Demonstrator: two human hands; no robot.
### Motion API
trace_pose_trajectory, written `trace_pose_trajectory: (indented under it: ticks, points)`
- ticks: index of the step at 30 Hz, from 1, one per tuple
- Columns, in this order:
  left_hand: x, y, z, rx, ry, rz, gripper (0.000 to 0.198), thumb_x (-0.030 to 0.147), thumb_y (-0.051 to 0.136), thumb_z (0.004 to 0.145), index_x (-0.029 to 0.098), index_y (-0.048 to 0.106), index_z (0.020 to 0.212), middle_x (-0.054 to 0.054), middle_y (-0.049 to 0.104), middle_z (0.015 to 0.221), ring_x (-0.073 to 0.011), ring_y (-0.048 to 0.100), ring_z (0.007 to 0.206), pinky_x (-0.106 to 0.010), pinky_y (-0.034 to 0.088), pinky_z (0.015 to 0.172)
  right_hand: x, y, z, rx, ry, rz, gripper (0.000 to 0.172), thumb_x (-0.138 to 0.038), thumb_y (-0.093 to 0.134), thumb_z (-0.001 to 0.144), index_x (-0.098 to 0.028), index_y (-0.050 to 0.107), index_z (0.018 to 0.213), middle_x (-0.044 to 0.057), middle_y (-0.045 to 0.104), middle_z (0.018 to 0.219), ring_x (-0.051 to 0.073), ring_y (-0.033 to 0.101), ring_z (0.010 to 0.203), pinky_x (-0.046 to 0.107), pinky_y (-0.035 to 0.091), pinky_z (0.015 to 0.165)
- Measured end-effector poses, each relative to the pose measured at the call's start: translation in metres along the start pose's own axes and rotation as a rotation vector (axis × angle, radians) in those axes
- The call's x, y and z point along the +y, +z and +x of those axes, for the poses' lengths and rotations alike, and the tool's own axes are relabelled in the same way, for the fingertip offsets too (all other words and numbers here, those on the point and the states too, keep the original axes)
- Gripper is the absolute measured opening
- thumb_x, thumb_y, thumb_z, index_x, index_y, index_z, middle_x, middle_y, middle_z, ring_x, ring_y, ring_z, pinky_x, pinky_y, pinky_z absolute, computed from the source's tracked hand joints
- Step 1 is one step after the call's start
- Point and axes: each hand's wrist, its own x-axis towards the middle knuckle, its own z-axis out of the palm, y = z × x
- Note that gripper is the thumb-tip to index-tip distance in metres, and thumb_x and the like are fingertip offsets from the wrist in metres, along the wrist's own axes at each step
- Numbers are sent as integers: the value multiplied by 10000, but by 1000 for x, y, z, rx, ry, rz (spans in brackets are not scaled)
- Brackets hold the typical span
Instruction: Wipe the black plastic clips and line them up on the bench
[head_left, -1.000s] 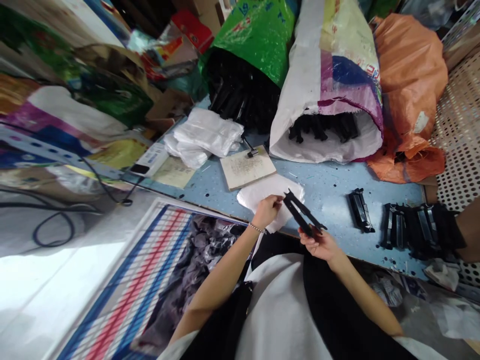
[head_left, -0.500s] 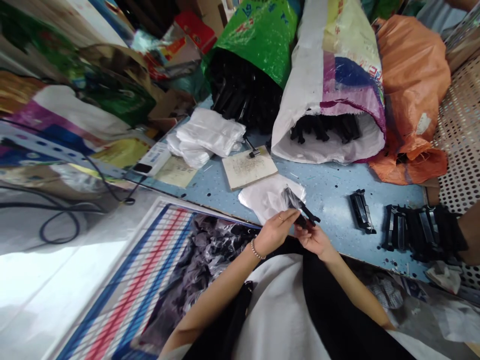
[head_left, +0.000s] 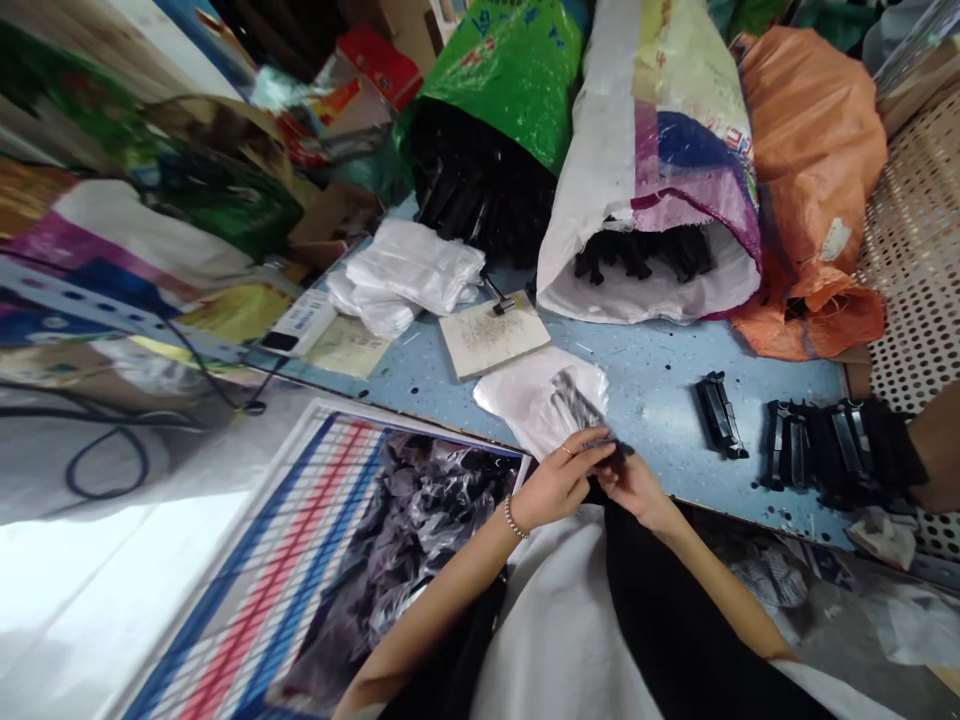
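Observation:
Close to my body, at the table's front edge, my two hands meet around a black plastic part (head_left: 619,456) and a clear plastic bag (head_left: 576,402). The bag covers the part's far end and points away from me. My left hand (head_left: 564,478) pinches the bag and part from the left. From the right, my right hand (head_left: 634,490) grips the part's near end, which the fingers partly hide. Just beyond lies a stack of flat clear bags (head_left: 525,395) on the blue table (head_left: 637,370).
A single black part (head_left: 721,415) and a row of black parts (head_left: 825,450) lie right. Behind stand a green sack (head_left: 510,60) and a white sack (head_left: 592,200) of black parts. A striped bag (head_left: 277,560) with bagged pieces sits below left. A hammer (head_left: 498,296) rests on a board (head_left: 487,335).
The black part has gone deeper into the clear bag, and its protruding end is now mostly behind my fingers. My left hand has moved further over it. The view has shifted slightly.

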Motion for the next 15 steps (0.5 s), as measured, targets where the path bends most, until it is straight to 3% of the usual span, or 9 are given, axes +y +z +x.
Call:
trace_pose_trajectory:
  ticks: [2,5,8,10,13,15]
  points:
    - [5,-5,1,26,-9,-51,732,-61,416,824,266,448,1477,-124,533,1401,-216,542,1320,-418,524,1089,3,1,0,3,-11,10,377,-582,675,771,-219,573,783,-23,525,646,117,440,530,226,378,439]
    - [11,-10,-1,62,-56,-54,714,-65,419,819,286,491,1437,-123,501,1441,-192,620,1182,-377,583,983,-1,2,-3,62,-86,-19,332,-525,696,785,-218,605,867,-9,588,731,135,514,617,240,439,517]
    - [9,-4,-2,-17,-79,44,730,-44,451,819,269,440,1478,-162,350,1583,-213,628,1189,-398,586,974,-7,2,-8,178,-292,-315,259,-426,654,851,-214,637,1000,22,656,879,169,578,759,284,492,670]
    - [7,3,1,-64,-51,145,684,26,511,855,229,411,1501,-185,370,1581,-274,554,1324,-458,546,1043,-10,3,-11,220,-417,-529,204,-373,602,894,-217,648,1016,40,668,944,188,596,834,325,500,780]
    - [16,-5,7,-21,-29,238,474,155,545,939,208,520,1409,-159,612,1383,-265,602,1279,-466,542,1045,-11,6,-18,99,-414,-562,211,-339,592,906,-233,662,1074,49,677,1001,200,624,897,352,505,851]
    - [32,-33,2,4,-105,223,338,204,526,971,231,619,1295,-107,717,1213,-221,688,1124,-399,569,993,-17,1,-22,-89,-345,-528,289,-358,613,901,-245,660,1162,49,685,1028,198,644,887,346,524,817]
